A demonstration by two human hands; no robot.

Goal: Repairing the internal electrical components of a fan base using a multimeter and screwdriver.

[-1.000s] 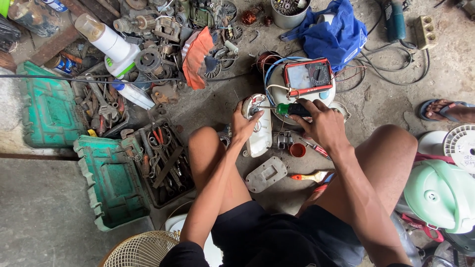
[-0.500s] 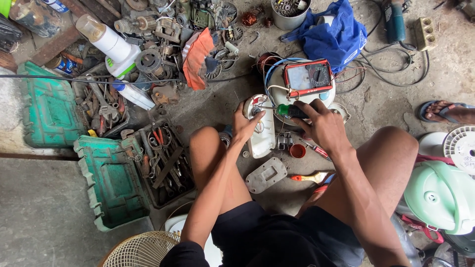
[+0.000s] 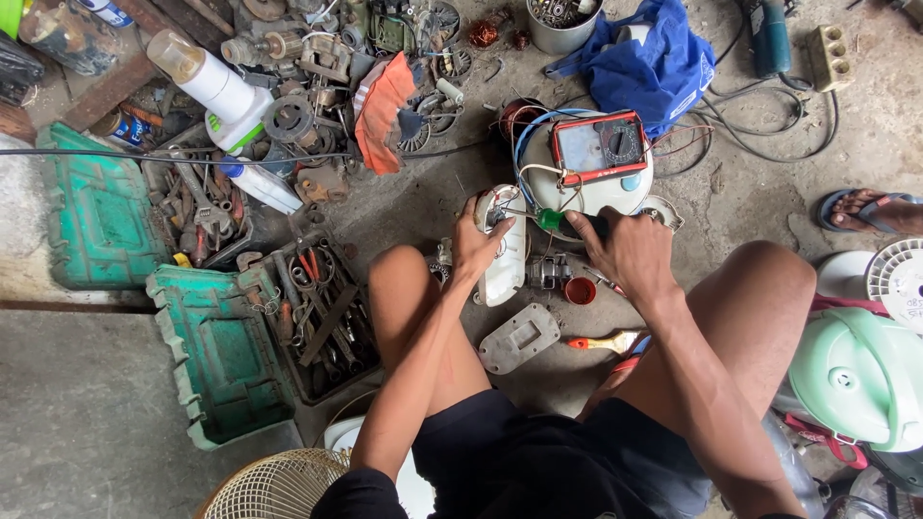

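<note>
White plastic housing lies on the concrete floor between our knees, and our left hand is clasped around its upper end, fingers curled over the rim where thin wires come out. Our right hand is clenched on a green-handled screwdriver, its tip pointing toward the top of the housing. Just beyond the hands a red-framed multimeter rests on a round white fan base, with blue and white leads looping around it. Below the housing, near our right thigh, lie a grey metal plate, a small red cap and a second screwdriver with an orange handle. To our left stands an open green toolbox whose tray is full of pliers and wrenches. A blue cloth is bunched on the floor beyond the multimeter. At the right edge, another person's foot in a sandal shows, well apart from our hands.
</note>
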